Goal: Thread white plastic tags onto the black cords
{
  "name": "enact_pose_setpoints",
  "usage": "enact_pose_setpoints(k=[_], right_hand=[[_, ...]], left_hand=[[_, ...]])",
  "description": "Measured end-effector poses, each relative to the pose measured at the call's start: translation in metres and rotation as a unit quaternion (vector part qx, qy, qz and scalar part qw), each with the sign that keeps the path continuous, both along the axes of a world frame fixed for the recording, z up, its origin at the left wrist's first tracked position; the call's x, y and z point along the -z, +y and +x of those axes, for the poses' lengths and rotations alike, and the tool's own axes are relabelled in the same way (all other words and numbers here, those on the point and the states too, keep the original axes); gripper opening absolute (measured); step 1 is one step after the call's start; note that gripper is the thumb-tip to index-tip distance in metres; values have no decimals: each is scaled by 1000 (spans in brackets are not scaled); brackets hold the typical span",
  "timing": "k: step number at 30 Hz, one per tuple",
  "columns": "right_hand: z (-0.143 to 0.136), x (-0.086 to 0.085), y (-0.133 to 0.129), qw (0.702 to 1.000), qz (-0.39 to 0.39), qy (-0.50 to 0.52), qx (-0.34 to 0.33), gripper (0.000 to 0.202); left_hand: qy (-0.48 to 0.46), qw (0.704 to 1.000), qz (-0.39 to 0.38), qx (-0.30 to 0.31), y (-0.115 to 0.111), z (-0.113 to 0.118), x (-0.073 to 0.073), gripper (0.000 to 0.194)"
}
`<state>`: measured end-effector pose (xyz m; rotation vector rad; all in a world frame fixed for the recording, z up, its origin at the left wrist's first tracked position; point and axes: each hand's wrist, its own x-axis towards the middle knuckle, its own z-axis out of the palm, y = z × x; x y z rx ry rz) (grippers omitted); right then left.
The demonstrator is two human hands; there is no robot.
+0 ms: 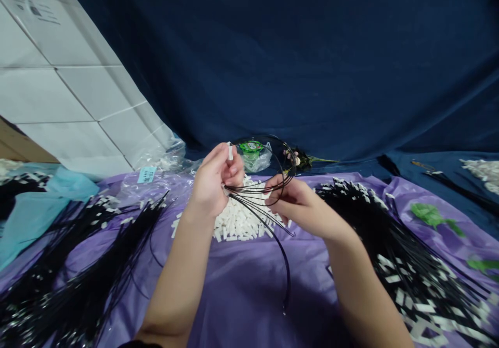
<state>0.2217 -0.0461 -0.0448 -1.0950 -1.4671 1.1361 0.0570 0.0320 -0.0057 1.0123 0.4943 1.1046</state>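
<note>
My left hand is closed around a bunch of thin black cords, with a small white piece pinched at its fingertips. From there the cords fan out to the right, and some loop up and over. My right hand has its fingers closed on the looped cords. One longer cord hangs down between my forearms. Beneath both hands lies a pile of small white pieces on a purple sheet.
Black cord bundles with white ends lie at the left and right. Behind are clear plastic bags, a green packet, flowers and a dark blue cloth. A light blue label lies left.
</note>
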Motion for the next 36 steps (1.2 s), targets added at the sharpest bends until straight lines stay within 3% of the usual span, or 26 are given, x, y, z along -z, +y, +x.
enact_pose_setpoints(k=[5, 8, 12, 14, 17, 20, 23, 26, 30, 32, 36], right_hand=[[48, -19, -24, 993, 7, -68, -97, 6], [69, -26, -36, 981, 37, -94, -166, 14], [75, -18, -37, 963, 147, -10, -227, 26], [69, -12, -31, 956, 205, 94, -188, 22], [54, -9, -17, 940, 259, 218, -41, 15], [39, -16, -7, 906, 274, 309, 90, 11], [28, -23, -8, 881, 283, 356, 132, 16], [19, -23, -14, 906, 269, 300, 130, 24], [10, -15, -17, 946, 264, 121, 140, 11], [6, -12, -14, 939, 285, 14, 189, 7], [2, -10, -8, 888, 335, -117, 293, 6]], left_hand=[[23, 997, -1, -71, 8, -6, 0, 24], [28, 995, 8, -100, 12, -7, 1, 25], [31, 993, 11, -111, 13, -3, 4, 26], [30, 993, 15, -114, 11, -1, 5, 26], [28, 994, 22, -108, 9, 2, 8, 27], [38, 994, 38, -93, 6, 6, 10, 26], [55, 994, 50, -84, 4, 10, 13, 23], [59, 994, 52, -70, 1, 15, 16, 22], [55, 996, 47, -43, -2, 20, 18, 17], [50, 997, 45, -34, -3, 21, 17, 15], [38, 999, 35, -16, -6, 22, 15, 16]])
